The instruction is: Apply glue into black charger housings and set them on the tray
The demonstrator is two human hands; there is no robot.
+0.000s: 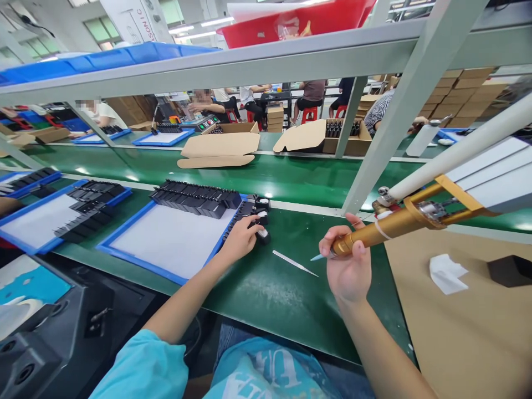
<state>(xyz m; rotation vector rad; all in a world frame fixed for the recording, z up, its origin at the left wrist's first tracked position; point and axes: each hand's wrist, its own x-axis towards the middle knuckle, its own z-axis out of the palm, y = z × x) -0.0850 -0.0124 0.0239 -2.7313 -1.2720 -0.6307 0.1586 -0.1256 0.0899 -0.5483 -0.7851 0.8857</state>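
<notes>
My left hand [242,238] is at the right edge of a blue-rimmed tray [145,267], its fingers closed on a black part [254,225] among several black parts with white round ends. My right hand [349,266] is wrapped round the lower end of a gold-coloured dispensing tool [384,228], whose pale blue tip [318,257] points left. On the green table between my hands lies a thin white strip [295,262]. Rows of black blocks [195,198] stand along the tray's far side.
Another tray [31,221] with black blocks is at the left. A slanted metal post [386,127] rises behind my right hand. Cardboard [465,327], white tissue [448,274] and a black block [511,271] lie at the right. People sit across the green belt [291,180].
</notes>
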